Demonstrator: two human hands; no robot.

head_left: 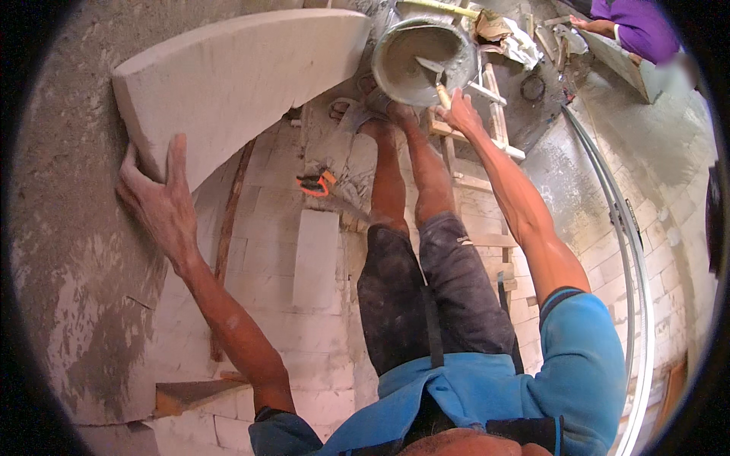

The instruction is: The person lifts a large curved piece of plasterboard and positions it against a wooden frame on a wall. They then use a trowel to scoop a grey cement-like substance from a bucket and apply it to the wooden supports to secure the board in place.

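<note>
A long pale building block (243, 80) stands against the rough grey plastered wall at the upper left. My left hand (156, 197) grips its near end, the thumb on one face and the fingers round the other side. At the far middle is a round bucket (380, 72) with grey wet mortar inside. My right hand (461, 114) is closed round the wooden handle of a trowel (443, 94). The trowel's blade reaches over the bucket, against the mortar.
A handsaw (313, 185) with an orange and black handle and another pale block (315, 258) lie below. Wooden rungs (487, 182) stand right of my legs. Long metal rails (635, 228) run along the right. A co-worker in purple (639, 30) is at the far right.
</note>
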